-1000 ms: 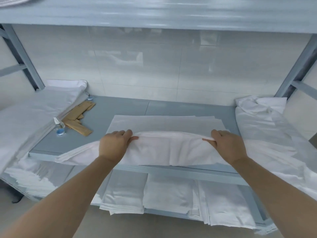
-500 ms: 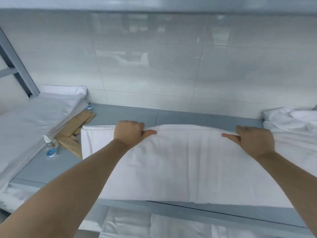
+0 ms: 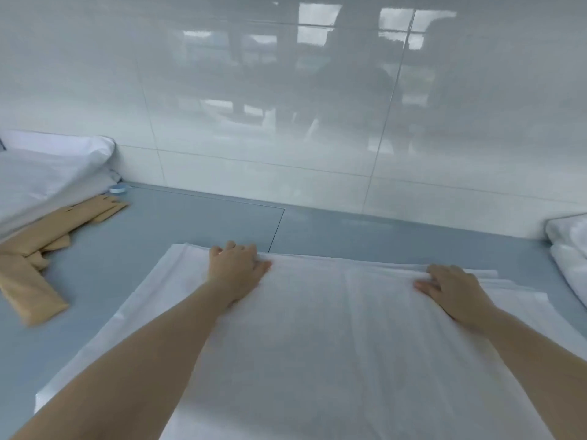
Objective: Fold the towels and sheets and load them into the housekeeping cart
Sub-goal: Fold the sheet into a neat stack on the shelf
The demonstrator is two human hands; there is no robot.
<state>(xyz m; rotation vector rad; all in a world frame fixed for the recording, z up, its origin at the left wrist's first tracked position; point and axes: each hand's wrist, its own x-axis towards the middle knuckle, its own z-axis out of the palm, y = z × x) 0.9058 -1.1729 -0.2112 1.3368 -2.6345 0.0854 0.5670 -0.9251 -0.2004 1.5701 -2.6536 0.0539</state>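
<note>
1. Lying flat on the grey shelf (image 3: 365, 233), a white sheet (image 3: 317, 344) is spread under both forearms, and its far edge is right at the two hands.
2. The left hand (image 3: 236, 268) rests palm down on the far edge of the sheet. Its fingers reach over that edge and look slightly bent, and the thumb points toward the right hand. I cannot tell if the fingertips still pinch the cloth or only press on it.
3. The right hand (image 3: 452, 287) lies on the same far edge, also palm down. Its fingers are fairly straight and pressed on the cloth, and the thumb points toward the left hand.
4. Between the two hands the far edge of the sheet runs almost straight. Just beyond the right hand, several layers of cloth show at the edge, one a little behind the other.
5. To the left of the left hand, well apart from it, some tan paper packets (image 3: 38, 249) lie on the shelf.
6. Further left and behind the packets there is a pile of white linen (image 3: 44, 173).
7. To the right of the right hand, at the border of the view, more crumpled white linen (image 3: 568, 249) sits on the shelf.
8. Beyond both hands stands a glossy white tiled wall (image 3: 286, 122).
</note>
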